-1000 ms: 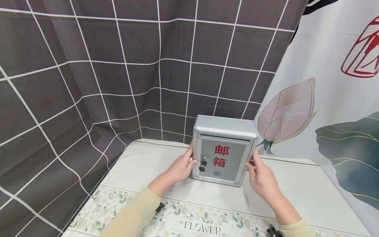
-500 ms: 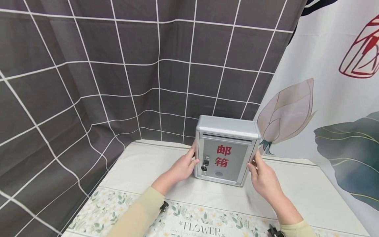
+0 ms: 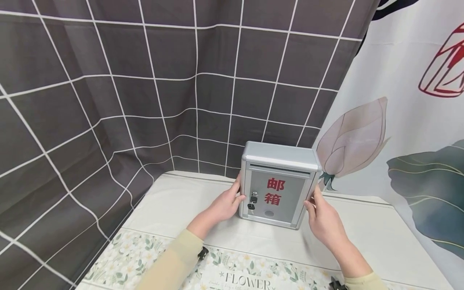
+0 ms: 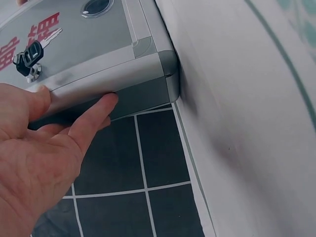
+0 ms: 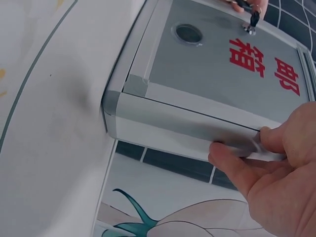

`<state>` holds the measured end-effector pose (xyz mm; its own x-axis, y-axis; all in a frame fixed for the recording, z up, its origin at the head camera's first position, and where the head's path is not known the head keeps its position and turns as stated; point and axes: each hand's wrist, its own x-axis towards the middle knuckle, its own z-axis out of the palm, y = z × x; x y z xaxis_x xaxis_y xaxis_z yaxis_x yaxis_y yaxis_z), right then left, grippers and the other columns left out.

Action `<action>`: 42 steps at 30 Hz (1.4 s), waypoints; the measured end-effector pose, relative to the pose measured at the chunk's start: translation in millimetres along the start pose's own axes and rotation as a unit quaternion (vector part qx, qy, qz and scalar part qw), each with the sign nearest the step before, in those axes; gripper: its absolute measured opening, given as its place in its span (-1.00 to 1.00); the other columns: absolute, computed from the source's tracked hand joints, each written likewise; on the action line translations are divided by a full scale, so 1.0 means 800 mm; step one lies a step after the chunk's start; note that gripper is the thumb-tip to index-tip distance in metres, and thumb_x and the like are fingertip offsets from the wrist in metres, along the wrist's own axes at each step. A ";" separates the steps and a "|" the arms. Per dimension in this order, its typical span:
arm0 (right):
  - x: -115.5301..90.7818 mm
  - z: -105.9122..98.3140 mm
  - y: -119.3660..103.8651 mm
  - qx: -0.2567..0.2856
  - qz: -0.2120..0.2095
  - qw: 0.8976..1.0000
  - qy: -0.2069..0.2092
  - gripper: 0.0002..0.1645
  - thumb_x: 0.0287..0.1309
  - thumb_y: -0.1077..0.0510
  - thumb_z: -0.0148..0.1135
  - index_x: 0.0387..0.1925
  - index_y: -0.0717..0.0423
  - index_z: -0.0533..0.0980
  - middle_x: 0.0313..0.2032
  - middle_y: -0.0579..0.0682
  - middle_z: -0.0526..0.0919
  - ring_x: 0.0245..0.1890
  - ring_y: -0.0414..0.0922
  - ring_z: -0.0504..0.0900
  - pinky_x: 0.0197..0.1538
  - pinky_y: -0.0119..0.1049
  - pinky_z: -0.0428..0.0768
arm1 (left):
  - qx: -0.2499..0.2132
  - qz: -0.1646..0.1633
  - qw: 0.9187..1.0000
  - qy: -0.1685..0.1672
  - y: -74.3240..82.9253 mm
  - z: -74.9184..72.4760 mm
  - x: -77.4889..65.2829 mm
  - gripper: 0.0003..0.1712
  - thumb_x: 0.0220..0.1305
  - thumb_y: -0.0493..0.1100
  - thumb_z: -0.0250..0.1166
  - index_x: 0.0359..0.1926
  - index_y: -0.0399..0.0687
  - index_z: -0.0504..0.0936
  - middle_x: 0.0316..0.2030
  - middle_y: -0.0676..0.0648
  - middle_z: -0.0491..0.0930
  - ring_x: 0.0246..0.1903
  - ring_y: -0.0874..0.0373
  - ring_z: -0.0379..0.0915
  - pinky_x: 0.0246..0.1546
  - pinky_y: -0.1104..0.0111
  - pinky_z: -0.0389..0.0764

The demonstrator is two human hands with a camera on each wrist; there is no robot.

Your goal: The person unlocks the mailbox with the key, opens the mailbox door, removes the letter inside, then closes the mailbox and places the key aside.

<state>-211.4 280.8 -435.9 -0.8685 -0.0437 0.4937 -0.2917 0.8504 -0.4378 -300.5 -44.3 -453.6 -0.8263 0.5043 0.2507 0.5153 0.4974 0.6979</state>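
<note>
A silver metal mailbox (image 3: pixel 277 189) with red characters on its grey door stands upright on the table, a slot near its top. Small keys (image 3: pixel 251 203) hang from the lock at the door's left side; they also show in the left wrist view (image 4: pixel 30 55). My left hand (image 3: pixel 224 203) grips the box's left side, thumb at the front edge and fingers along the side wall. On the opposite side my right hand (image 3: pixel 326 219) holds it the same way, thumb on the front frame. The fingertips farthest back are hidden in the head view.
A white table cover (image 3: pixel 181 201) with a flowered band lies beneath the box. Close behind hangs a dark curtain with white grid lines (image 3: pixel 214 96). To the right is a white curtain (image 3: pixel 398 121) printed with a lotus bud and leaf.
The mailbox has shifted slightly to the right along the table, both hands moving with it. Their hold looks the same.
</note>
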 end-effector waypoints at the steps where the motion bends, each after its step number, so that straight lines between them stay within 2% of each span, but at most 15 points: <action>1: 0.000 0.000 0.000 -0.004 0.002 1.000 -0.003 -0.22 0.70 0.28 0.13 0.70 0.42 0.05 0.24 0.53 0.65 0.18 0.46 0.71 0.14 0.41 0.72 | 0.001 0.001 1.000 -0.001 0.000 0.000 0.001 -0.05 0.79 -0.10 0.05 0.84 -0.02 -0.36 0.65 -0.33 0.27 0.57 -0.27 0.34 0.62 -0.10 0.34; 5: 0.002 -0.003 0.001 -0.011 0.006 1.000 -0.013 -0.30 0.73 0.24 0.10 0.65 0.42 0.10 0.21 0.51 0.68 0.18 0.49 0.70 0.16 0.47 0.68 | 0.008 0.000 1.000 -0.001 -0.002 0.002 0.002 -0.06 0.80 -0.08 0.04 0.84 0.02 -0.36 0.67 -0.31 0.24 0.58 -0.25 0.34 0.63 -0.07 0.33; 11: 0.003 -0.007 0.001 -0.018 -0.001 1.000 -0.010 -0.54 0.72 0.22 0.12 0.43 0.33 0.27 0.14 0.45 0.73 0.12 0.49 0.72 0.09 0.49 0.68 | 0.003 -0.003 1.000 -0.002 -0.004 0.004 0.003 -0.07 0.81 -0.08 0.03 0.84 0.05 -0.36 0.68 -0.30 0.23 0.58 -0.24 0.33 0.64 -0.06 0.32; 15: 0.001 -0.011 0.001 -0.032 -0.007 0.999 -0.002 -0.51 0.68 0.19 0.21 0.42 0.27 0.30 0.14 0.43 0.76 -0.04 0.43 0.80 -0.07 0.46 0.71 | 0.001 -0.003 1.000 -0.001 -0.003 0.005 0.003 -0.07 0.81 -0.07 0.02 0.84 0.07 -0.37 0.69 -0.28 0.22 0.59 -0.22 0.32 0.64 -0.06 0.33; 18: 0.000 -0.013 -0.001 -0.047 -0.010 0.999 0.003 -0.39 0.63 0.13 0.29 0.47 0.33 0.31 0.14 0.44 0.76 -0.15 0.37 0.83 -0.20 0.40 0.73 | 0.002 -0.002 1.000 -0.001 -0.003 0.004 0.003 -0.07 0.81 -0.07 0.02 0.84 0.08 -0.37 0.69 -0.27 0.21 0.59 -0.21 0.32 0.64 -0.05 0.32; 23: -0.002 -0.016 -0.005 -0.079 -0.011 0.997 0.015 -0.32 0.58 0.06 0.36 0.42 0.44 0.37 0.08 0.45 0.77 -0.14 0.43 0.81 -0.28 0.39 0.73 | -0.001 0.000 1.000 0.000 -0.002 0.003 0.002 -0.07 0.81 -0.09 0.03 0.84 0.05 -0.37 0.69 -0.27 0.21 0.59 -0.21 0.32 0.64 -0.05 0.33; 26: -0.002 -0.018 -0.009 -0.096 -0.010 0.995 0.026 -0.34 0.55 0.03 0.39 0.37 0.43 0.43 0.05 0.44 0.78 -0.11 0.46 0.80 -0.30 0.41 0.71 | -0.002 -0.003 1.000 -0.001 -0.002 0.003 0.002 -0.07 0.81 -0.08 0.03 0.84 0.04 -0.36 0.69 -0.27 0.21 0.60 -0.20 0.31 0.64 -0.04 0.32; 32: -0.005 -0.024 -0.021 -0.126 -0.007 0.991 0.042 -0.38 0.50 -0.02 0.44 0.28 0.40 0.54 -0.05 0.33 0.84 -0.24 0.32 0.83 -0.46 0.24 0.69 | -0.005 -0.005 1.000 -0.003 -0.004 0.001 0.001 -0.06 0.80 -0.07 0.03 0.84 0.02 -0.36 0.69 -0.27 0.20 0.60 -0.19 0.30 0.64 -0.05 0.32; 37: -0.008 -0.028 -0.029 -0.147 0.007 0.989 0.024 -0.44 0.52 -0.10 0.40 0.13 0.36 0.63 -0.17 0.24 0.86 -0.37 0.23 0.82 -0.55 0.10 0.63 | -0.006 -0.004 1.000 -0.003 -0.004 0.000 0.000 -0.05 0.81 -0.07 0.03 0.84 0.11 -0.39 0.70 -0.27 0.20 0.60 -0.19 0.30 0.65 -0.03 0.31; 42: -0.011 -0.026 -0.034 -0.148 0.019 0.989 -0.003 -0.51 0.55 -0.15 0.36 -0.04 0.26 0.68 -0.21 0.17 0.87 -0.40 0.19 0.81 -0.54 0.10 0.63 | -0.005 -0.003 1.000 -0.001 -0.006 0.001 0.001 -0.05 0.80 -0.08 0.04 0.84 0.09 -0.38 0.69 -0.27 0.20 0.60 -0.20 0.31 0.65 -0.03 0.32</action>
<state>-187.6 268.9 -412.6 -0.8789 -0.0107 0.4769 -0.1289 0.9679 -0.2158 -303.2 -45.5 -457.2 -0.8284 0.5037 0.2451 0.5085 0.4925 0.7063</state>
